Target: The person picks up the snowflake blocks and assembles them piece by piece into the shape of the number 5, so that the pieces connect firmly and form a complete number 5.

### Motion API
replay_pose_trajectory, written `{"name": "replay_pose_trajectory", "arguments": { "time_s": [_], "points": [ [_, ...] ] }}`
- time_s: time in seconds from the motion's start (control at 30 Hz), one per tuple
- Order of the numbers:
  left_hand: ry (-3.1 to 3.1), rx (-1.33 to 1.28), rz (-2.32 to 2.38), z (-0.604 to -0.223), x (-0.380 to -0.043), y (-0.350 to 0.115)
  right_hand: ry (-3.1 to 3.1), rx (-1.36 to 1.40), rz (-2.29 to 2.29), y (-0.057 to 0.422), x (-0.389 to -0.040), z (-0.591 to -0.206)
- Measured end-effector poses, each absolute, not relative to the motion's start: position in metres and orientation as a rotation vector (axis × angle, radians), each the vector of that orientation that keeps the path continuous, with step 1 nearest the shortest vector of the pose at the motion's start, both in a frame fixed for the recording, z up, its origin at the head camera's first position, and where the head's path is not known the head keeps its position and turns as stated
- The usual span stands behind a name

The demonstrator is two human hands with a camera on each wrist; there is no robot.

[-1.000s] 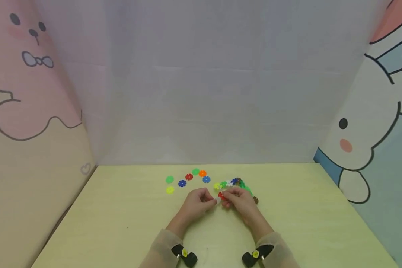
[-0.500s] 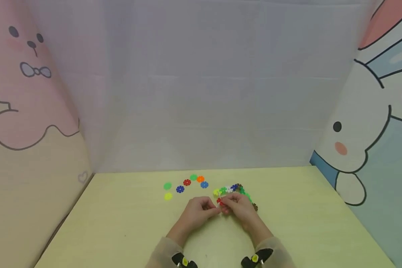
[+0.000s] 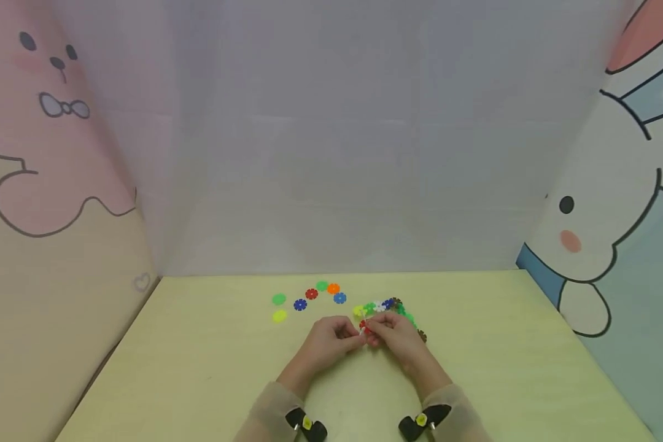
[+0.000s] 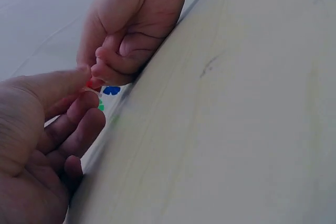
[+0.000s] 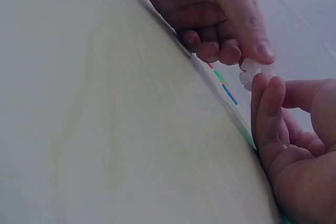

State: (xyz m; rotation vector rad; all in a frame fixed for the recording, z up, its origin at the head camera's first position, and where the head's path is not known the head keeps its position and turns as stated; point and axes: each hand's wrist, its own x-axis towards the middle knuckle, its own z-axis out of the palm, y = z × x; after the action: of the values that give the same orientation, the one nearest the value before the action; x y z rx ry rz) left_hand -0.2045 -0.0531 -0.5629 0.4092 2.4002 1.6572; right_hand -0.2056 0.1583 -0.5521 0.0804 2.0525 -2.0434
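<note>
My left hand (image 3: pixel 327 341) pinches a white notched plastic disc (image 5: pixel 249 75) between thumb and fingertips. Facing it, my right hand (image 3: pixel 399 336) pinches a red notched disc (image 3: pixel 363 324) with thumb and index finger. The fingertips of both hands nearly meet, and the white disc lies against the red one; how deep their slots engage is hidden. Behind the right hand curves a chain of discs, from a yellow disc (image 3: pixel 358 311) past a white disc (image 3: pixel 380 306) to a brown disc (image 3: pixel 422 336). The hand covers part of it.
Several loose discs lie on the pale yellow table (image 3: pixel 210 344) beyond the left hand, among them an orange disc (image 3: pixel 334 288), a dark blue disc (image 3: pixel 300 304) and a yellow disc (image 3: pixel 279 315). A white curtain (image 3: pixel 331 184) hangs behind the table.
The white disc in my left fingers has turned and come up against the red disc. Both hands otherwise keep nearly the same place, and the loose discs lie as before.
</note>
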Motion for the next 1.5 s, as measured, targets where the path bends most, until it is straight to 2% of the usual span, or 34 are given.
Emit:
{"name": "replay_pose_trajectory", "arguments": {
  "time_s": [0.1,0.23,0.37,0.47,0.6,1.17,1.33,1.5],
  "points": [
    [2.364,0.385,1.665,-0.556,-0.209,-0.06,2.061,0.118,-2.07,0.162,-0.205,-0.552],
    [2.447,0.326,1.63,-0.539,-0.222,-0.096,2.053,0.161,-2.103,0.163,-0.205,-0.552],
    [2.648,0.096,1.591,-0.528,-0.231,-0.144,2.053,0.183,-2.123,0.162,-0.206,-0.553],
    [2.753,-0.071,1.499,-0.533,-0.233,-0.171,2.054,0.206,-2.123,0.161,-0.204,-0.554],
    [2.76,-0.117,1.387,-0.545,-0.23,-0.188,2.024,0.209,-2.132,0.163,-0.2,-0.556],
    [2.766,-0.13,1.27,-0.558,-0.223,-0.18,1.973,0.121,-2.108,0.167,-0.198,-0.556],
    [2.709,0.001,1.272,-0.552,-0.219,-0.161,1.978,0.15,-2.101,0.17,-0.195,-0.557],
    [2.542,0.222,1.414,-0.537,-0.211,-0.12,1.991,0.151,-2.107,0.171,-0.197,-0.557]
  ]
}}
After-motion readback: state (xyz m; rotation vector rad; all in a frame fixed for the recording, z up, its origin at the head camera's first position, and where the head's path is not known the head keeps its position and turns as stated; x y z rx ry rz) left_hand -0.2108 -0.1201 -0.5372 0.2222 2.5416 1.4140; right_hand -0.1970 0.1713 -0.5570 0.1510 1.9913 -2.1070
